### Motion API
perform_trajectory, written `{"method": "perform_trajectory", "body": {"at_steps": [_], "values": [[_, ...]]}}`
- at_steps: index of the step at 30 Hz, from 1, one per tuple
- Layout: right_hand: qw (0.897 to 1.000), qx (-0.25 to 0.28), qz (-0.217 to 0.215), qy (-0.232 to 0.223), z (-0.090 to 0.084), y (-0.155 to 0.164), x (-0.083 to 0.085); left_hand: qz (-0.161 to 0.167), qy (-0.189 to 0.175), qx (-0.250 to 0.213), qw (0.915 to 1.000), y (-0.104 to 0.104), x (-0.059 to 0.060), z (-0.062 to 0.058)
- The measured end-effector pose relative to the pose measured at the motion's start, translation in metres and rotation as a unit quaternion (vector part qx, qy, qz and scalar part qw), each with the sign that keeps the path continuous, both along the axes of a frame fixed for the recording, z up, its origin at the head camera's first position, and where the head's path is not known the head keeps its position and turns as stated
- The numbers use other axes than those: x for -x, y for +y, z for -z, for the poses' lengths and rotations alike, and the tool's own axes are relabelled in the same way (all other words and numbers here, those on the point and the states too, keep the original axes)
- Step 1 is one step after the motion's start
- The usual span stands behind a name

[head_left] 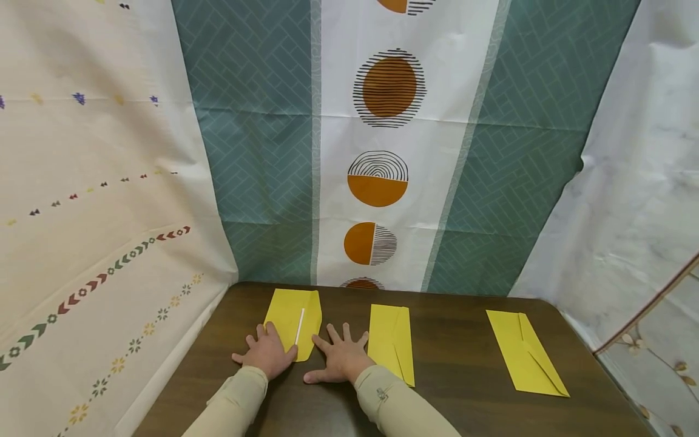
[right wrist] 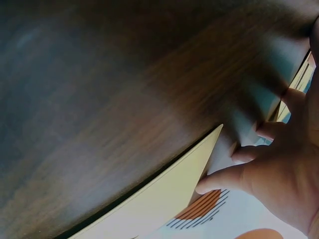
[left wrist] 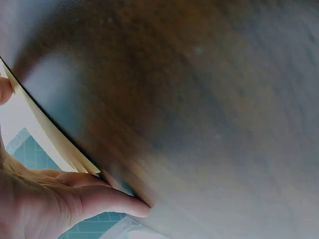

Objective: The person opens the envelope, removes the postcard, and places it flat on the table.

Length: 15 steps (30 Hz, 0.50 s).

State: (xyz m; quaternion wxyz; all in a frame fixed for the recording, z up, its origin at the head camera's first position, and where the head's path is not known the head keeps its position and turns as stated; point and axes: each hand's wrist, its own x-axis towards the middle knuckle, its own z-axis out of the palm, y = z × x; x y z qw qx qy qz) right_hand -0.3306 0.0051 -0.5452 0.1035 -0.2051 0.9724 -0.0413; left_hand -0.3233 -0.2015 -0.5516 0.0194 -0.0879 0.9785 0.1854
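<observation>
A yellow envelope [head_left: 284, 303] lies at the left of the table with its flap [head_left: 313, 318] spread out to the right. Along the flap's fold runs a narrow white strip [head_left: 300, 326]. My left hand [head_left: 266, 352] rests with spread fingers over the envelope's lower left edge, its thumb tip by the strip's near end. Flat on the wood, my right hand [head_left: 343, 359] has its fingers spread between this envelope and a second yellow envelope [head_left: 392, 340]. In the right wrist view, a fingertip is close beside an envelope's edge [right wrist: 164, 194].
A third yellow envelope [head_left: 526, 352] lies toward the right of the dark wooden table [head_left: 459, 364]. Patterned cloth [head_left: 262, 182] hangs behind the table's far edge, with pale cloth [head_left: 136, 291] at the left side and more cloth [head_left: 633, 200] at the right.
</observation>
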Motion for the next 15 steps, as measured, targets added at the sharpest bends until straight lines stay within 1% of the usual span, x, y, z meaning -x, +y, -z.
{"method": "perform_trajectory", "body": {"at_steps": [9,15], "values": [[1.000,0.004,-0.002,-0.001,0.0016,-0.0002,0.0009,-0.011,-0.001,0.007,0.9999,0.0023,0.0035,0.0018],[1.000,0.001,0.002,-0.003,0.0001,0.0005,0.0010,-0.010,0.015,0.011,0.9998,0.0051,0.0016,0.0071]]}}
